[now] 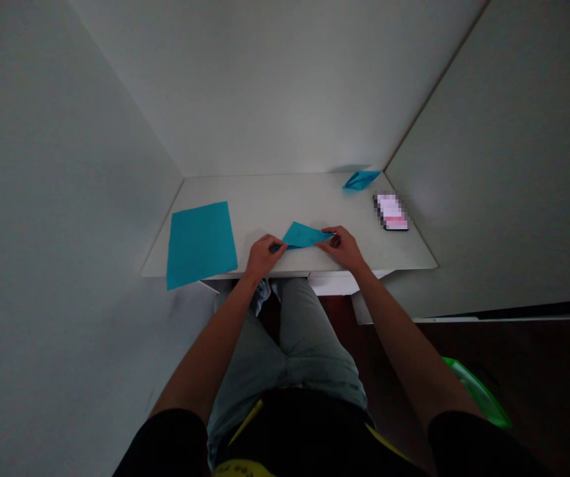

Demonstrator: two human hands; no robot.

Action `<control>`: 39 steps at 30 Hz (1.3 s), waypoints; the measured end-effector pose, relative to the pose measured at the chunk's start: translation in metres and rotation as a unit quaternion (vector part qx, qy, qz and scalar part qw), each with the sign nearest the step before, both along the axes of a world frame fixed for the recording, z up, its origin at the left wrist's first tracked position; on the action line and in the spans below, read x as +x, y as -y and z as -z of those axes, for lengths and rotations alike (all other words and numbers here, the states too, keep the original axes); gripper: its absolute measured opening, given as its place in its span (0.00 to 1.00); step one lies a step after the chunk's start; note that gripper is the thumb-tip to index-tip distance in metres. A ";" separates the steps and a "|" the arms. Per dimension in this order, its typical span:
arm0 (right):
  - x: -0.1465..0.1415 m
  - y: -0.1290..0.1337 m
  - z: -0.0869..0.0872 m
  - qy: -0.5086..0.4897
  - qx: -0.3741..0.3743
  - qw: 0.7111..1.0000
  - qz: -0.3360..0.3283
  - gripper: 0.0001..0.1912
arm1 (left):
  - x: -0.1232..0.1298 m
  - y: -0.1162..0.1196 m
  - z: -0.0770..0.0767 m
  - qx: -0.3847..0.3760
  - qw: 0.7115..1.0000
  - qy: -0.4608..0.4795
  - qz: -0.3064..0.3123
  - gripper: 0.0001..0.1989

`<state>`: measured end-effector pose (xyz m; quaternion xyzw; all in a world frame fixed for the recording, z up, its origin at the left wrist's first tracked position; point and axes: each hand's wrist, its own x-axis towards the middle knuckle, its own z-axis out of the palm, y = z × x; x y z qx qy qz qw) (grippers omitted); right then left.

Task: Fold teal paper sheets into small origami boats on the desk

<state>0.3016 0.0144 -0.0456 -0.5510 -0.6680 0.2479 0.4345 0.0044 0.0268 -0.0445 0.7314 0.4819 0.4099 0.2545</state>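
Your left hand (264, 255) and right hand (344, 246), both pinching folded blue paper (302, 234)

You've got it by opposite ends near the table's (265, 205) front edge; flat blue sheet (201, 244) overhangs on your left, phone (393, 212) off right, small folded piece (361, 179) way back by the wall (285, 99).

No text, brand or number can be read with certainty. The shirt (305, 430) carries a yellow patch (243, 469) at the lower edge of the view; its dark lettering is partly cut off and too small to decipher. The phone (392, 212) displays a pale screen with a pinkish-red band, pixelated so that no character resolves, and the faint marks on the folded paper (303, 234) cannot be identified as writing or creases.
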 end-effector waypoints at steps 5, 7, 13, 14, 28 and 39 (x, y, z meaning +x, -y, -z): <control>-0.001 0.002 -0.002 -0.015 -0.010 1.000 -0.002 0.32 | 0.004 0.005 -0.002 0.020 0.999 0.008 -0.047 0.10; -0.001 0.002 -0.003 -0.018 -0.012 1.000 -0.002 0.32 | 0.005 0.006 -0.003 0.016 0.999 -0.001 -0.042 0.09; -0.001 0.001 -0.001 -0.037 0.004 0.999 0.002 0.32 | 0.005 0.008 -0.006 -0.041 0.999 -0.028 -0.002 0.09; -0.001 0.001 0.000 -0.044 0.011 0.999 0.000 0.31 | 0.005 0.008 -0.006 -0.055 0.998 -0.024 0.010 0.14; -0.011 0.009 -0.007 0.176 0.049 0.977 -0.114 0.21 | 0.005 0.009 -0.014 -0.053 0.993 -0.103 0.037 0.46; -0.009 0.008 -0.002 0.195 0.046 0.976 -0.087 0.12 | 0.006 0.005 -0.008 0.034 0.985 -0.170 -0.018 0.12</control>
